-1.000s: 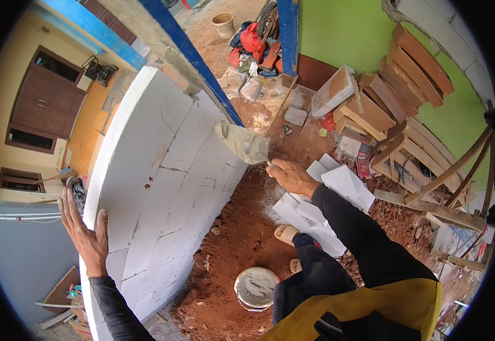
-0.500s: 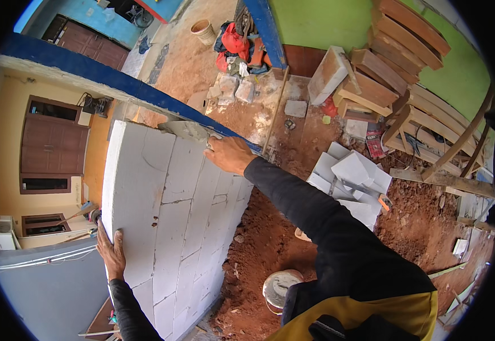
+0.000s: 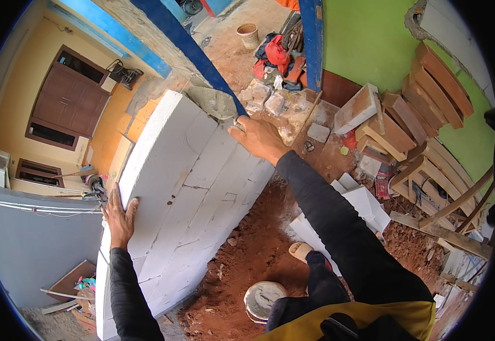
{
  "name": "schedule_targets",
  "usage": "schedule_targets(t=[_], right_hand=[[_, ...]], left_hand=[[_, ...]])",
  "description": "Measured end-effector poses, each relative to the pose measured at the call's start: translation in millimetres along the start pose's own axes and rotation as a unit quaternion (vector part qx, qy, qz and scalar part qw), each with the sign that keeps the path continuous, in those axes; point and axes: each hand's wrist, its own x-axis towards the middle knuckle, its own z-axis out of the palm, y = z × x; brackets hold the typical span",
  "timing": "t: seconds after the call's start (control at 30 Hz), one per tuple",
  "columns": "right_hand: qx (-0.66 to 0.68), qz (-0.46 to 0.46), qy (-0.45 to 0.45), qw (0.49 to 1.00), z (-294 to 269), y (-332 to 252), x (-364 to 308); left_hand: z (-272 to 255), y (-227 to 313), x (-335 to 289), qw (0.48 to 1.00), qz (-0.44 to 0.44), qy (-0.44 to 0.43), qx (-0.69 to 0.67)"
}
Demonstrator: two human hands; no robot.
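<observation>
A wall of white lightweight blocks [image 3: 182,190] with thin mortar joints runs beside me on the left. My left hand [image 3: 120,220] rests against its pale top edge, fingers spread, holding nothing. My right hand [image 3: 261,138] is closed round the handle of a masonry trowel [image 3: 210,102]; the fingers hide most of that handle. The trowel's grey, mortar-smeared blade lies by the wall's far corner, close to the blue-edged post [image 3: 199,54]. Whether the blade touches the block cannot be made out.
A bucket of grey mortar [image 3: 264,300] stands on the red soil near my sandalled foot [image 3: 300,251]. Loose white blocks [image 3: 367,206] lie partly behind my right arm. Wooden frames [image 3: 438,94] lean at the right. Clothes [image 3: 277,52] and another bucket [image 3: 248,37] are farther off.
The view has turned and shifted, so the wall appears more slanted. My sandalled foot has come into view. Both hands keep roughly their places on the wall and trowel.
</observation>
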Motion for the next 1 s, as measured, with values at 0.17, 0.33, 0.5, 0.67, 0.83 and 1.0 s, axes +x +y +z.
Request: schedule_targets(t=[0.17,0.33,0.5,0.67,0.83,1.0], right_hand=[[-0.035,-0.023,0.029,0.999,20.5,-25.2,-12.6],[-0.02,-0.017,0.051,0.998,3.3,0.6,-55.7],[-0.009,-0.035,0.027,0.999,4.6,27.1,-40.5],[0.098,0.067,-0.128,0.985,-6.3,25.0,-10.5],[0.103,0.087,-0.152,0.979,-35.6,23.1,-14.4],[0.156,-0.031,-0.159,0.974,-43.6,23.6,1.6]], left_hand=[[0.9,1.7,-0.4,1.0,-0.013,-0.003,-0.002],[3.6,0.1,-1.7,1.0,-0.012,0.022,0.01],[5.0,-1.2,-2.2,1.0,-0.012,0.028,0.003],[5.3,-1.7,-1.2,0.999,-0.015,0.028,-0.012],[8.5,-2.9,-1.9,0.999,-0.009,0.04,-0.001],[8.9,-4.1,-2.4,0.999,-0.004,0.046,0.006]])
